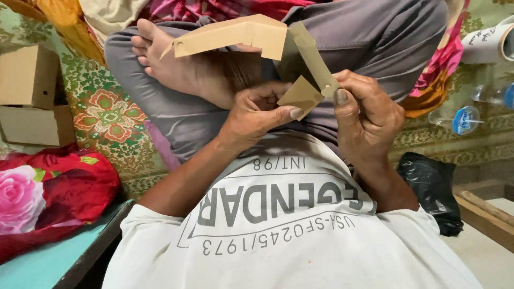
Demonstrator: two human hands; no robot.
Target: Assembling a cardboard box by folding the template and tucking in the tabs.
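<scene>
I hold a flat brown cardboard piece [251, 35], partly folded, over my crossed legs. My left hand [257, 112] pinches a small triangular flap [301, 96] of it between thumb and fingers. My right hand [367, 115] grips a narrow folded strip of the same cardboard [316, 61], thumb pressed on its edge. The long upper panel sticks out to the left above my bare foot [176, 64]. I sit cross-legged in grey trousers and a white printed shirt.
Two folded cardboard boxes [29, 96] stand at the left on a patterned mat [107, 115]. A red rose-print cloth [48, 192] lies lower left. A black plastic bag [431, 187], clear plastic bottles [460, 120] and a white roll [490, 45] sit at the right.
</scene>
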